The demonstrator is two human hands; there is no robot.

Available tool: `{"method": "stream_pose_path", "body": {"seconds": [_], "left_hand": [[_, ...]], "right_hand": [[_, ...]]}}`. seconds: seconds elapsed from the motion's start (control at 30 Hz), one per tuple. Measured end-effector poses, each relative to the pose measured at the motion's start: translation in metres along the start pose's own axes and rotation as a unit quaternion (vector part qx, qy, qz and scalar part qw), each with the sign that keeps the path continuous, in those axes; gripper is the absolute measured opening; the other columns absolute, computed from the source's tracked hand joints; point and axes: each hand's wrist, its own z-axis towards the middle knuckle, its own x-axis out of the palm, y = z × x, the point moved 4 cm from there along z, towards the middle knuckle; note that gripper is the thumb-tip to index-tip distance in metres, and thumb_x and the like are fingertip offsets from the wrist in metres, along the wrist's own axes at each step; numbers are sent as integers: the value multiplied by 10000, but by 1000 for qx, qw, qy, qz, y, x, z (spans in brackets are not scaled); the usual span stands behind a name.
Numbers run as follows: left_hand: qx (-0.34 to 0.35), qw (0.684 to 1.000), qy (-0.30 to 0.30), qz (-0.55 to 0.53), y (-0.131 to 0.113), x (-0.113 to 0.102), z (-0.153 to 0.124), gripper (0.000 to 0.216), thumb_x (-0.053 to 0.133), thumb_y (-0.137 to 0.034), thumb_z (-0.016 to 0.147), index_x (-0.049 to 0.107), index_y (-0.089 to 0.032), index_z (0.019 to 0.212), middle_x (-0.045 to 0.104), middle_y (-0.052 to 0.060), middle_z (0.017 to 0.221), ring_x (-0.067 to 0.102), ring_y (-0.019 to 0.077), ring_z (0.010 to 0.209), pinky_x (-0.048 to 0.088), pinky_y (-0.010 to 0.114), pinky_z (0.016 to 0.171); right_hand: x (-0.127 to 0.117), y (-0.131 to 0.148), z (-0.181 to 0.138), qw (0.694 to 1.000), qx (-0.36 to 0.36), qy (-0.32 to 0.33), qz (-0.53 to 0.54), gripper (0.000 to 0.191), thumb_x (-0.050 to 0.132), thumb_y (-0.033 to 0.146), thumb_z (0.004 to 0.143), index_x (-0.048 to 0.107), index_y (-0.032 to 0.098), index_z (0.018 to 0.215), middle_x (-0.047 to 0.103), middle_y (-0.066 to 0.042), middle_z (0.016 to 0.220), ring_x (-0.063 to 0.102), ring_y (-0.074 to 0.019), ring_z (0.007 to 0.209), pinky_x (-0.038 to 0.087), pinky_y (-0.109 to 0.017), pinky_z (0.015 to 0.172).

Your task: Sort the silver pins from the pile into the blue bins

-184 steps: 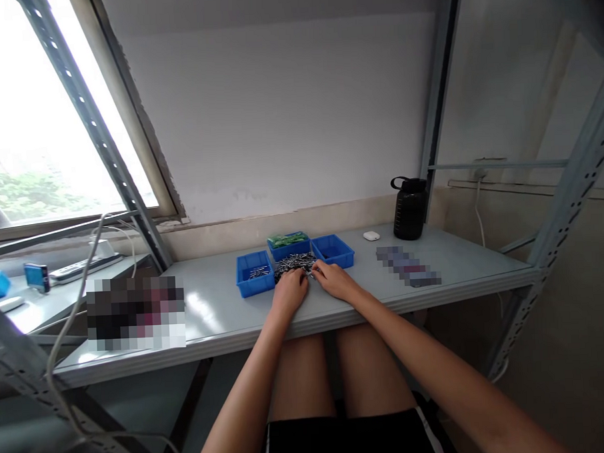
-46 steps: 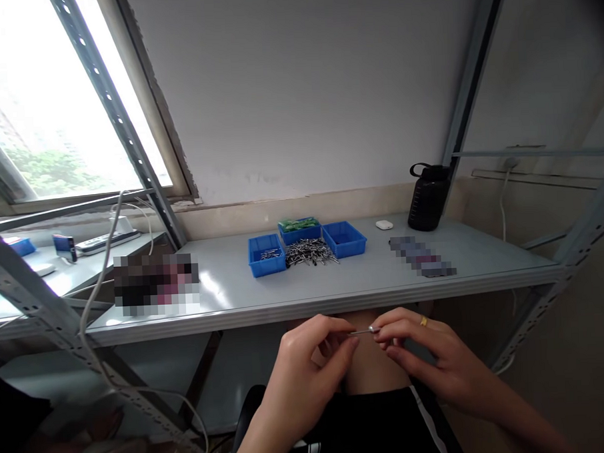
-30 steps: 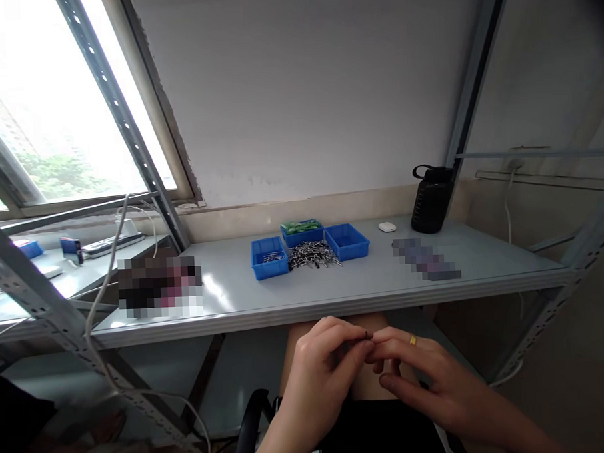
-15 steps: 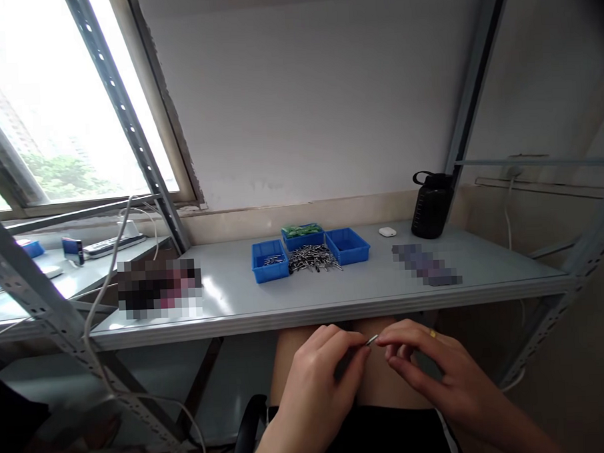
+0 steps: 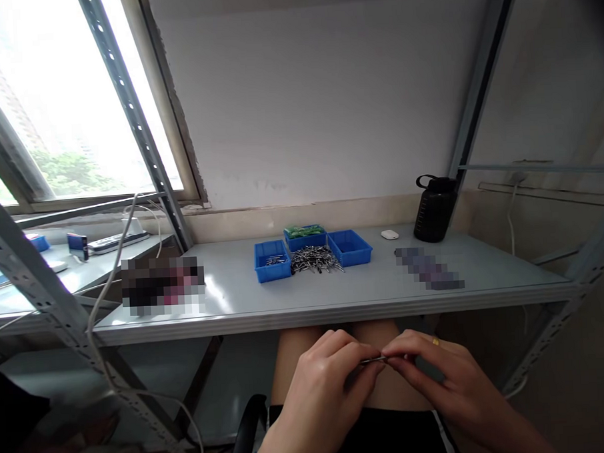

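Note:
My left hand (image 5: 329, 379) pinches a short, thin metal pin (image 5: 374, 361) between thumb and fingers, above my lap. My right hand (image 5: 433, 371), with a yellow ring on one finger, closes thumb and fingertips on the pin's right end. The fingers cover most of the pin. Beyond the hands, a pile of silver and dark metal pins (image 5: 316, 258) lies on the table (image 5: 305, 300). Left of the pile is a blue bin (image 5: 272, 271) with a few similar pins. A blue bin (image 5: 350, 251) stands to the right, and another behind holds green packets (image 5: 305, 232).
A black bottle (image 5: 435, 209) and a white earbud case (image 5: 389, 235) stand at the back right. Blurred items lie at both sides of the tabletop. Metal shelf posts (image 5: 44, 291) flank the table, and a white cable (image 5: 107, 288) hangs at the left.
My right hand's fingertips have closed onto the pin's end, where they were slightly apart before. The pin has turned closer to level. The whole view has shifted slightly.

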Motion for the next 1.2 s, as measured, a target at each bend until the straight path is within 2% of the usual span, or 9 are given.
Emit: {"method": "stream_pose_path", "body": {"seconds": [0.23, 0.43, 0.8, 0.97, 1.2], "left_hand": [[-5, 1000, -1, 10, 1, -2, -1, 109, 611, -190, 885, 708, -224, 921, 665, 8, 828, 614, 150, 780, 469, 218, 698], [-14, 1000, -4, 3, 5, -4, -1, 128, 594, -175, 890, 707, -219, 931, 660, 10, 846, 621, 147, 800, 473, 215, 707], [16, 1000, -22, -10, 0, -6, -1, 132, 611, -157, 879, 705, -216, 950, 667, 6, 828, 622, 136, 775, 477, 202, 702], [10, 1000, -25, -6, 0, -9, -1, 104, 612, -184, 876, 706, -206, 912, 675, 17, 825, 634, 149, 768, 489, 211, 663], [12, 999, -34, -4, 0, -12, 0, 131, 598, -131, 860, 701, -201, 902, 684, 18, 812, 637, 145, 747, 492, 203, 634]], "right_hand": [[-5, -5, -2, 1000, 17, -9, -13, 120, 491, 227, 969, 576, 306, 1002, 661, 56, 863, 635, -99, 776, 453, -196, 697], [-1, -7, 0, 999, 45, 10, -6, 114, 484, 262, 977, 581, 309, 1015, 658, 51, 879, 634, -105, 793, 455, -203, 710], [2, -3, 3, 998, 31, 58, 2, 138, 445, 252, 993, 567, 300, 1035, 677, 45, 959, 639, -115, 880, 448, -226, 760], [-1, -2, 3, 999, 18, 35, 0, 135, 444, 232, 990, 569, 280, 985, 674, 37, 920, 637, -116, 840, 450, -225, 743], [-4, -3, 2, 999, 12, 13, -32, 124, 453, 248, 978, 575, 253, 961, 675, 10, 843, 644, -133, 747, 478, -231, 661]]}}
